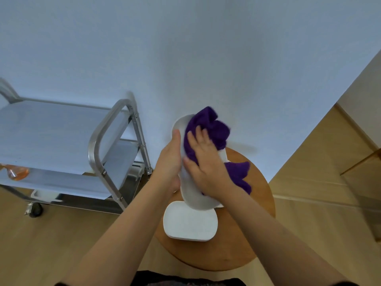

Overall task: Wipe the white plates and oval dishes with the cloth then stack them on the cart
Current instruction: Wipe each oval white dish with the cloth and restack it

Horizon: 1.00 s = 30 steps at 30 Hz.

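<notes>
Round wooden stool (243, 240), left hand (168, 159) gripping tilted oval dish (193, 195), right hand (203, 162) fingers flat, pressing purple cloth (210, 124)

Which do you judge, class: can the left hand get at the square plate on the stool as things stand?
Probably not: the left hand grips the oval dish, which hangs over the square plate.

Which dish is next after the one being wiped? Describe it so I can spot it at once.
Find the round wooden table at lower centre, right of the metal cart. On its near side lies a white plate with rounded corners, flat and untouched. Unlike the oval dish tilted above it, no hand holds it and no purple cloth covers it.
</notes>
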{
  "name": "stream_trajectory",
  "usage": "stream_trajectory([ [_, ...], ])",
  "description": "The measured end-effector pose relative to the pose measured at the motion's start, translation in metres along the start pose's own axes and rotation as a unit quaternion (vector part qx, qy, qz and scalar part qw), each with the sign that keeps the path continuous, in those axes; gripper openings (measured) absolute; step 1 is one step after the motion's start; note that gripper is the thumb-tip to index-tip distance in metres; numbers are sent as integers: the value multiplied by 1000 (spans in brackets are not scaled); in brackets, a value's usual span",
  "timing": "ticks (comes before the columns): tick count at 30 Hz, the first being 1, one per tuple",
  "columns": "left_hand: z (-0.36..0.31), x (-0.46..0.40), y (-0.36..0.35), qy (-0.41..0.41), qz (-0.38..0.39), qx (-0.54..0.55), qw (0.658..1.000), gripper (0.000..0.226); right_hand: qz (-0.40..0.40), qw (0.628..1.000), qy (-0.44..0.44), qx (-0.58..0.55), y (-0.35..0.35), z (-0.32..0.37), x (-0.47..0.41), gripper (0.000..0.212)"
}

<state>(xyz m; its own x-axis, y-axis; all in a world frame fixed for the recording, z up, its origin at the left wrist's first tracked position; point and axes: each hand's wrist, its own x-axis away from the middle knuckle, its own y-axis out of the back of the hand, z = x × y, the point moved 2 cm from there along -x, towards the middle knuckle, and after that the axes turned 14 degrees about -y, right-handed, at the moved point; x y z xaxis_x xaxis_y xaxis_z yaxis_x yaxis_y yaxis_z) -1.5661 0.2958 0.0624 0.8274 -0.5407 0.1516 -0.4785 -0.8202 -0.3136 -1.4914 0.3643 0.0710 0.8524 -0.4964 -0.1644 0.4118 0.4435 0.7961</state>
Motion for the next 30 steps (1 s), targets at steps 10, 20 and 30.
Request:
stream_trajectory([
  [10, -7, -10, 30, 108, -68, 149, 981, 74, 17, 987, 141, 77, -18, -16, 63, 71],
  [20, -3, -10, 71, 67, 0, -78, 995, 96, 46, 912, -156, -377, 47, -40, 41, 31],
  [30, 4, 4, 74, 39, 99, 101, 989, 73, 49, 731, -371, -570, 36, -84, 35, 44],
])
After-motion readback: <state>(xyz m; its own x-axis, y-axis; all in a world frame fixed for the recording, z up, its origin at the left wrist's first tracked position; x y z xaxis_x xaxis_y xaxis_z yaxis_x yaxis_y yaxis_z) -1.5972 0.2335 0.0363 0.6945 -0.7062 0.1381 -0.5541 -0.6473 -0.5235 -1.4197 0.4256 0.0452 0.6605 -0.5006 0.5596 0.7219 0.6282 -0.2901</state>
